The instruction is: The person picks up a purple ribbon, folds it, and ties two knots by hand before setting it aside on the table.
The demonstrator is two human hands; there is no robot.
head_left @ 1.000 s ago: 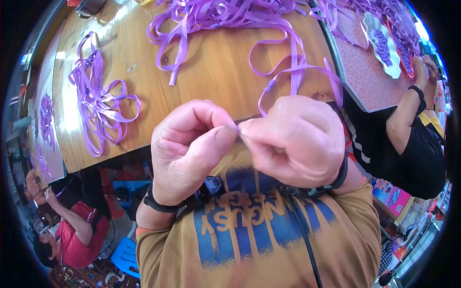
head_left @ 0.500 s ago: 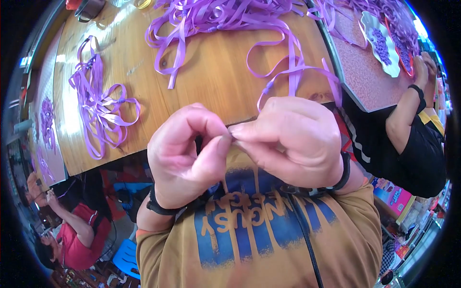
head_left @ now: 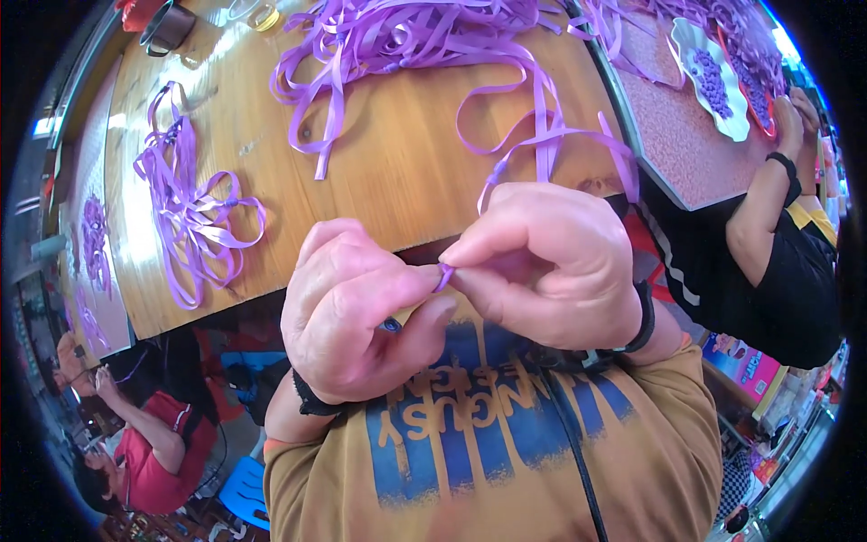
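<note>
My right hand (head_left: 555, 271) pinches a short piece of purple ribbon (head_left: 445, 274) between thumb and forefinger, in front of my chest at the table's near edge. My left hand (head_left: 357, 312) meets it there, fingers curled, its forefinger tip and thumb at the same bit of ribbon. How the ribbon runs inside the fingers is hidden. Something small and dark blue shows in the gap of my left hand, too small to name. Beyond my right hand, a purple ribbon strand (head_left: 546, 149) with a small darker bead or knot trails over the wooden table (head_left: 397, 181).
A big heap of purple ribbons (head_left: 406, 36) lies at the far side, a smaller looped bundle (head_left: 185, 194) at left. A dark metal cup (head_left: 169, 27) stands far left. On the right-hand table, a white scalloped tray (head_left: 684, 54) holds purple beads; a co-worker's hands (head_left: 795, 126) are beside it.
My left hand has turned and dropped slightly, its forefinger now bent over the pinch. A purple bit of ribbon has come into sight between the fingertips. My right hand has barely moved.
</note>
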